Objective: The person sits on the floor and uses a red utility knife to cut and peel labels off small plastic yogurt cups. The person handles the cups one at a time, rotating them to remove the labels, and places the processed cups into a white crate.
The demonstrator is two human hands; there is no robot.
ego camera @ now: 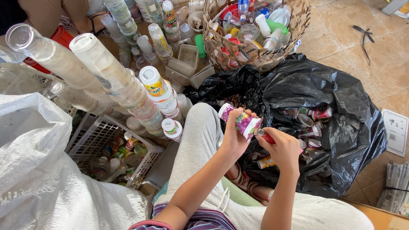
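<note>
My left hand (pixel 233 137) grips a small plastic cup (pixel 240 119) with a purple and pink label, held on its side above my knee. My right hand (pixel 282 148) is closed around a red-handled tool (pixel 267 137) whose tip touches the cup's open end. Both hands hover over the edge of a black rubbish bag (pixel 341 102) that holds several used cups and torn lids (pixel 313 121).
Tall stacks of nested clear and white cups (pixel 119 81) lean at the left, above a white plastic crate (pixel 91 136) with small bottles. A woven basket (pixel 294 25) of bottles stands at the top. A white sack (pixel 42 170) fills the lower left. Another person sits at the top left.
</note>
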